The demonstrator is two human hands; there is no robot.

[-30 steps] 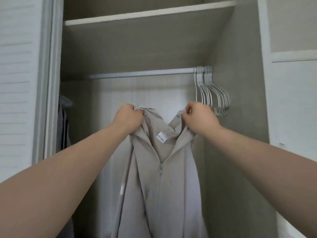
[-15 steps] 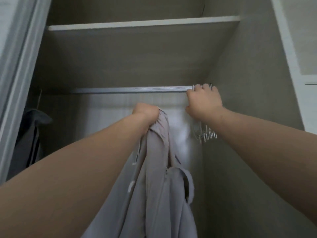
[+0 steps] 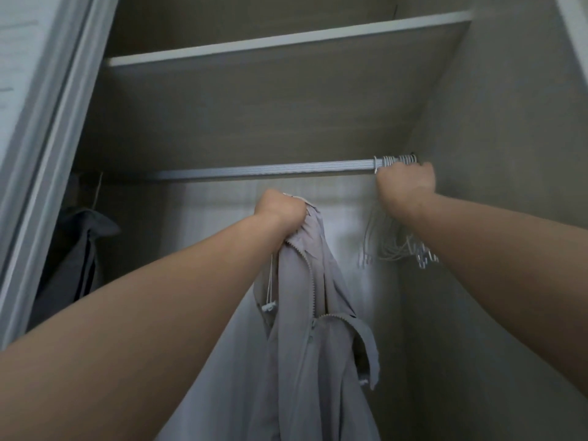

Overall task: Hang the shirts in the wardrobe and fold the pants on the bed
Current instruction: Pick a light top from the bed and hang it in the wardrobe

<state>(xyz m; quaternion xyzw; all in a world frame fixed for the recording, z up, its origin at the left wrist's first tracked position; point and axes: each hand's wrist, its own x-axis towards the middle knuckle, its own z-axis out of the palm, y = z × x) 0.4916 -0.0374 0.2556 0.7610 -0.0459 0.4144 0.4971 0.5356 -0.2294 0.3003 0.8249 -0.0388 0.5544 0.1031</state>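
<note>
We see our two bare forearms reaching up and forward from the bottom corners of the view. Our left hand point(image 3: 280, 210) is closed in a tight fist, knuckles turned away from us, wrist bent slightly and bunched fabric gripped inside it. Our right hand point(image 3: 405, 186) is raised higher and further to the right, fingers curled over and closed at the top, the back of the hand and wrist facing us.
</note>
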